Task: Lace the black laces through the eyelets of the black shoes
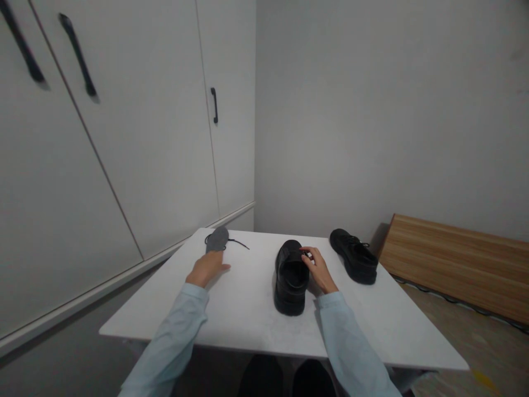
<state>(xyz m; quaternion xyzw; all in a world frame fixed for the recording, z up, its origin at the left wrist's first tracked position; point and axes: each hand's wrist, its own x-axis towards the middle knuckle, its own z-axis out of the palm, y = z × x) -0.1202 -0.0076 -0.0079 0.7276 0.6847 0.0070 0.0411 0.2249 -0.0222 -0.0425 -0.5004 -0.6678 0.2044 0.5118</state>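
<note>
A grey insole (217, 239) lies at the far left of the white table, over a dark shoelace (239, 242). My left hand (206, 268) covers its near end, with the thumb sticking out to the right; the fingertips are partly hidden. Near the middle stands a black shoe (290, 300), upright, its heel towards me and its opening facing up. At its right upper edge, by the tongue, my right hand (319, 269) pinches the shoe with thumb and fingers. No lace shows clearly in this shoe.
A second black shoe (355, 259), laced, stands at the table's right back. White cupboards (165, 138) with dark handles run along the left. A wooden board (454, 264) leans by the wall beyond the right edge of the table (248, 314).
</note>
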